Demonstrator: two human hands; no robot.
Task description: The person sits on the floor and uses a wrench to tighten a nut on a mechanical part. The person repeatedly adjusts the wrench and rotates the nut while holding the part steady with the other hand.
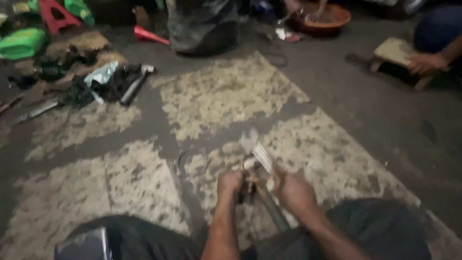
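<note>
Your left hand (230,184) is closed around a small dark part (247,188) held low over the floor (337,96), between your knees. Your right hand (292,190) grips a pale flat tool (257,151) whose tip rises above the part; the fingers of both hands are closed on what they hold, though blur hides the exact grip. A dark rod (273,212) runs from the part back toward your lap. The work is in hand and looks unfinished: the tool is applied to the part, and nothing lies set aside just beside your hands as a completed piece. Whether the part is being opened, cleaned or fitted cannot be told. Well apart, at the upper left, a hammer (136,84) lies next to a heap of dark rags (103,86), with green containers (21,42) and a red funnel (149,34) beyond. At the top, another person's hand reaches into a brown bowl (323,17). At the upper right, a second person's hand (426,62) rests by a low stool (397,52).
</note>
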